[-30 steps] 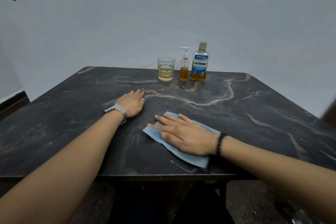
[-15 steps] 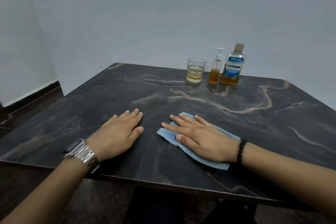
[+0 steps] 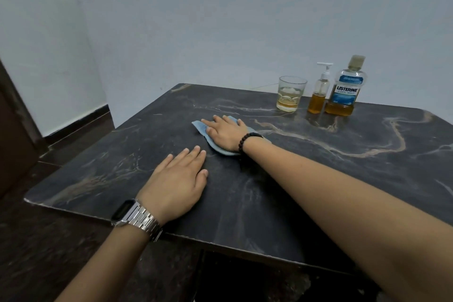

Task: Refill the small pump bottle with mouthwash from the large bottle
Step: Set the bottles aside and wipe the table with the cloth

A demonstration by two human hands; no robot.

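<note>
While left hand (image 3: 177, 182) lies flat, right hand (image 3: 225, 133) presses cloth (image 3: 199, 127), seemingly flat.

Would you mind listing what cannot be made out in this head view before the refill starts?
- Blue cloth: mostly hidden under the right hand; its full shape is unclear.
- Large bottle: small label print is too small to read.
- Small pump bottle: whether the pump is screwed tight cannot be told.
- Table: its right side is cut off by the frame edge, and its near right edge is hidden by the right forearm.
</note>
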